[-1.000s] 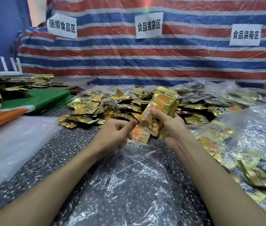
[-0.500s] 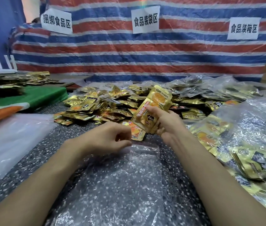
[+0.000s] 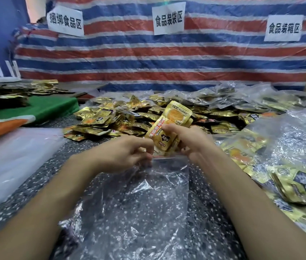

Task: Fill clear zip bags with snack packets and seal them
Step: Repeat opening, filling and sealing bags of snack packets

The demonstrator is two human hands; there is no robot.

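Striped tarp wall (image 3: 167, 59), speckled table (image 3: 41, 177).

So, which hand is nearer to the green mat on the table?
Left. The left hand grips the clear zip bag at its mouth, to the right of the green mat. The right hand, holding snack packets, lies even farther right.
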